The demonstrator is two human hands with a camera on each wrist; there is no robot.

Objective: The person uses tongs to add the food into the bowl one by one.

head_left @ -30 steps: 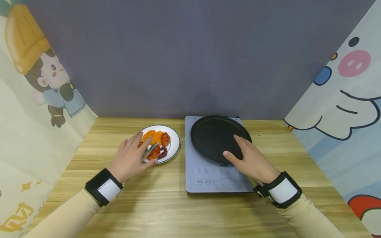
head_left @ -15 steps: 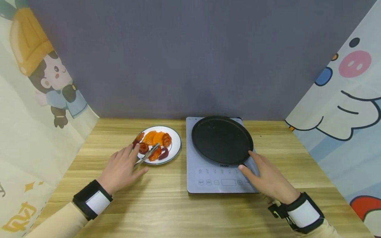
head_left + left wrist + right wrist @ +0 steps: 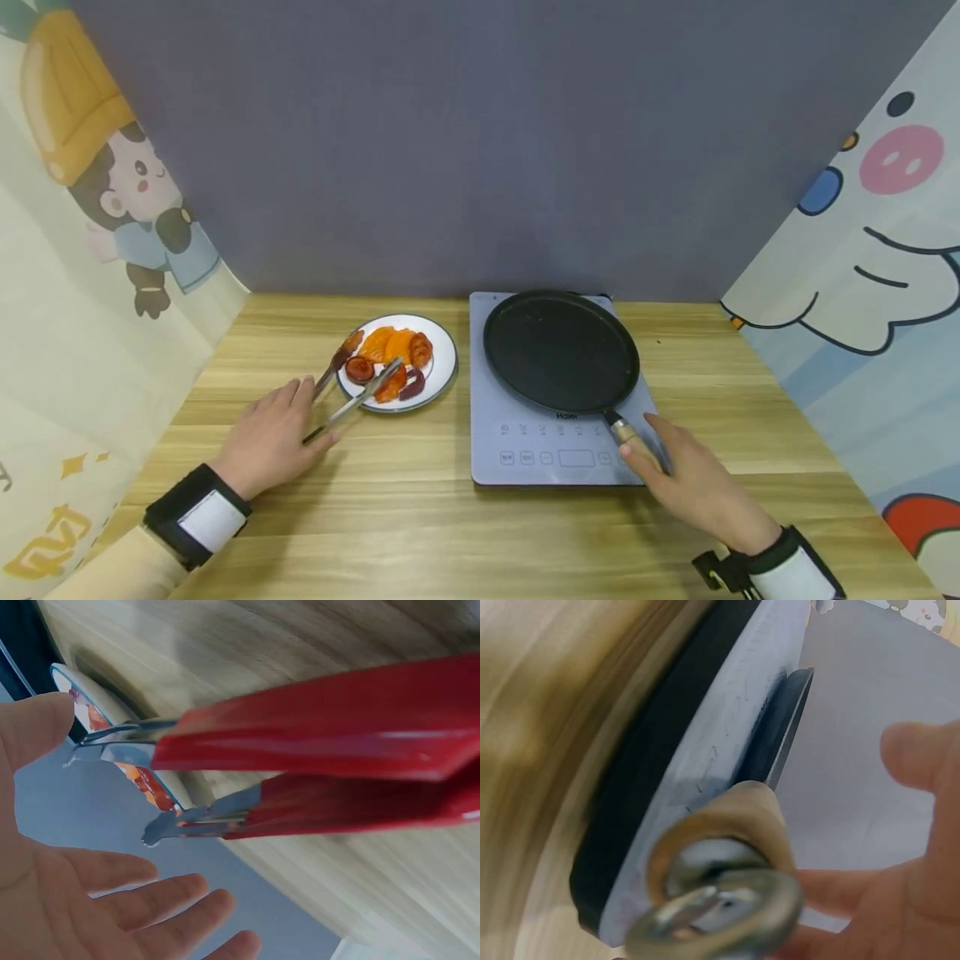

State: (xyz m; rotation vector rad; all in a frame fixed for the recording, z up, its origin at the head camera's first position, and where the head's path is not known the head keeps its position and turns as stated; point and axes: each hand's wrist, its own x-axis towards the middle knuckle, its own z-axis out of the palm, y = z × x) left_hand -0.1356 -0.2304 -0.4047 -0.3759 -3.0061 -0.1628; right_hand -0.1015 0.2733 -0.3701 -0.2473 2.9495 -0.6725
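Red-handled tongs (image 3: 307,739) aim two o'clock under the left hand (image 3: 262,437). Right hand (image 3: 697,486): four o'clock from the pan (image 3: 562,350) — thumbs, fingers apart.

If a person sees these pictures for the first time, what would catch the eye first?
Probably the round black frying pan on the pale induction cooktop, right of center in the head view. Left of it, a white plate bears orange and red food. In the left wrist view, red tong handles loom large.

red-handled tongs (image 3: 315,739), black pan (image 3: 561,352), blue-rimmed white plate (image 3: 444,362), wood-grained table (image 3: 405,533)
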